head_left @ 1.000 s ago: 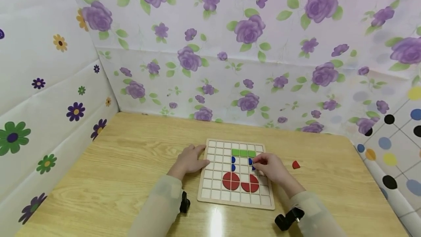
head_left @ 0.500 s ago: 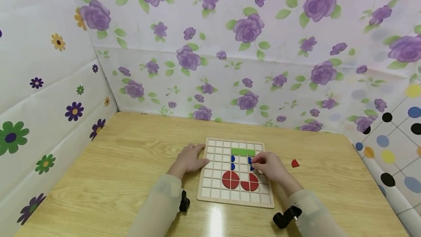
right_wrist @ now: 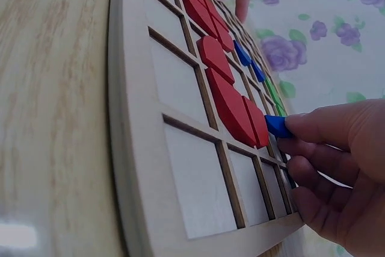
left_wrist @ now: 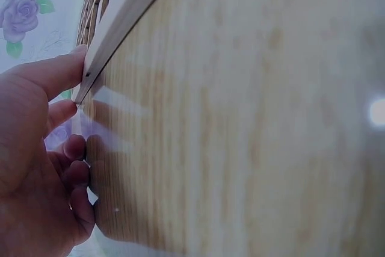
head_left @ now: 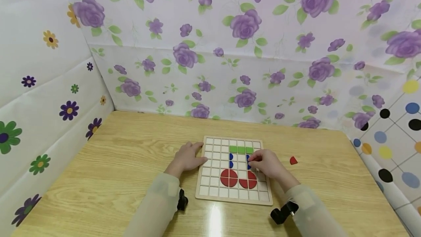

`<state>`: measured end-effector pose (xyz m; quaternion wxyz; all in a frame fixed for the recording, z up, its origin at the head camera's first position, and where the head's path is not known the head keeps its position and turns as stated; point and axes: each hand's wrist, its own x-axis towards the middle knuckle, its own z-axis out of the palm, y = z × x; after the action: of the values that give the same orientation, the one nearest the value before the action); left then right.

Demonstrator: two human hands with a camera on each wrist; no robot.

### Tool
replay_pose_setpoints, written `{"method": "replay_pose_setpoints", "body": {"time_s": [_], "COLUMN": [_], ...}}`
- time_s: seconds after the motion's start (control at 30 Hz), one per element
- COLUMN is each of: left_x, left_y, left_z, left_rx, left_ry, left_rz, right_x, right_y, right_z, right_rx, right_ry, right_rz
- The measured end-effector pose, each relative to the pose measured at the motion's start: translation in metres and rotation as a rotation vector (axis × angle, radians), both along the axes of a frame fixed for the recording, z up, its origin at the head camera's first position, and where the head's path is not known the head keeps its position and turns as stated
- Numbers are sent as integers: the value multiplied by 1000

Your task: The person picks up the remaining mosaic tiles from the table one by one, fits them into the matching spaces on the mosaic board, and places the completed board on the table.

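Note:
A wooden grid board [head_left: 233,200] lies flat on the table. My left hand [head_left: 185,158] rests at its left edge, and in the left wrist view the thumb touches the rim. On the right side of the grid, my right hand [head_left: 269,164] pinches a blue half-round piece [right_wrist: 277,126] between thumb and fingers, low over the cells beside the red pieces. Two more blue pieces [head_left: 231,164] sit in a column to the left. Above them runs a row of green squares [head_left: 241,150]. Below are a full red circle [head_left: 228,178] and a red circle [head_left: 243,184] lacking its upper left quarter.
A loose red quarter piece [head_left: 293,160] lies on the wooden table [head_left: 148,138] to the right of the board. Flowered cloth [head_left: 204,65] hangs behind the table's far edge, with further cloth at the left and right sides. Each wrist carries a black camera mount.
The head view has shifted slightly. Both hands keep their places on the board, with only a slight movement of the right fingers at the blue piece.

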<state>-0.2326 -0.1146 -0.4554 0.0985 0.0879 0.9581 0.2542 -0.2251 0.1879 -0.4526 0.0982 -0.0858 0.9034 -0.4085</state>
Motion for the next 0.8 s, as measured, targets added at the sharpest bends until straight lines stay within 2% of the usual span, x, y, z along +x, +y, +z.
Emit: {"method": "replay_pose_setpoints", "body": {"time_s": [0.23, 0.8], "left_x": [1, 0], "left_y": [0, 0], "left_z": [-1, 3], "left_rx": [-4, -5], "left_ry": [-8, -14], "left_rz": [5, -3], "right_x": [2, 3], "right_y": [-3, -5], "right_z": [1, 0], "right_rx": [27, 137], "right_ry": [-8, 40], "right_rz": [-5, 14]}}
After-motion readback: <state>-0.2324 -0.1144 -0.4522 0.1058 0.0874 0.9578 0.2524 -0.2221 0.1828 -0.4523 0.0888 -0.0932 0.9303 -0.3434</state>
